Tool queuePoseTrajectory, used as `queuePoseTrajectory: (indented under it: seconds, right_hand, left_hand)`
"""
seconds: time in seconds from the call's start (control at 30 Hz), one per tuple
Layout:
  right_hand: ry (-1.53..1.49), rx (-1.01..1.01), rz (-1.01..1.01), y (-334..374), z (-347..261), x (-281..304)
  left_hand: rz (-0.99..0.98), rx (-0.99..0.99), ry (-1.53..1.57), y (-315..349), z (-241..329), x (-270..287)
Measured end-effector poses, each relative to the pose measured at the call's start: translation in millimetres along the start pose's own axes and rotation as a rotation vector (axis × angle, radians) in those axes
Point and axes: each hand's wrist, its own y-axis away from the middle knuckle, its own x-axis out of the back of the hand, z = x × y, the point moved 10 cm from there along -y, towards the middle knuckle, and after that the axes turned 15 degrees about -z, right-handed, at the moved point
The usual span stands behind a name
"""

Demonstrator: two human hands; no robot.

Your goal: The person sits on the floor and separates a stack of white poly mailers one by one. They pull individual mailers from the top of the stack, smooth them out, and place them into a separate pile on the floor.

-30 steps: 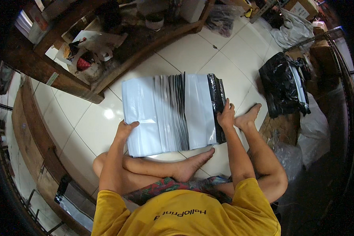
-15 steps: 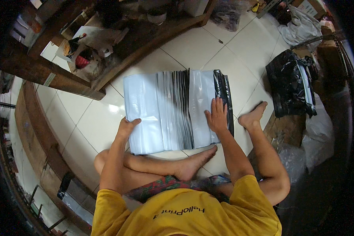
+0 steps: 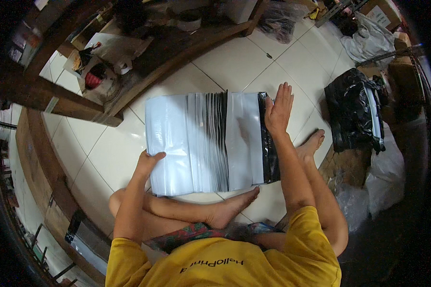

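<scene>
A fanned-out stack of plastic mailing bags (image 3: 170, 138), pale grey-white with black edges showing, lies on the floor in front of me. My left hand (image 3: 150, 163) grips the stack's left edge, thumb on top and the other fingers hidden at the side. Over at the right end, beside the black strip of the bags, my right hand (image 3: 280, 112) is open, fingers stretched out and held close together. Whether its palm edge touches the bags I cannot tell.
White floor tiles (image 3: 220, 62) surround the stack. My bare foot (image 3: 237, 203) is just below it. A wooden shelf frame (image 3: 177, 62) stands at the upper left. To the right are a black plastic bundle (image 3: 352, 112), a white sack (image 3: 385, 172) and cardboard boxes (image 3: 380, 14).
My right hand has left the top of the bags and moved up and right to their right end. My left hand stays at the left edge.
</scene>
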Motion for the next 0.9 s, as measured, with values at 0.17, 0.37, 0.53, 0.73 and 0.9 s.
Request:
queuePoseTrajectory:
  seconds: [0.17,0.37,0.53,0.73,0.9]
  right_hand:
    - [0.103,-0.068,-0.437,17.6,21.6,-111.6]
    - [-0.028,-0.094,-0.411,6.8,33.8,-106.5]
    - [0.052,0.044,-0.069,-18.1,19.5,-53.8]
    - [-0.124,0.065,-0.462,-38.8,31.1,-90.9]
    - [0.032,-0.079,-0.52,-44.2,33.4,-76.0]
  left_hand:
    - [-0.003,-0.03,0.001,-0.1,0.7,0.2]
    - [0.042,0.026,0.004,7.3,6.2,-1.1]
    - [0.002,0.027,0.012,0.3,4.7,-4.3]
    - [-0.006,0.038,0.018,5.3,7.7,-4.6]
    - [0.007,-0.03,0.059,6.9,18.0,-10.2]
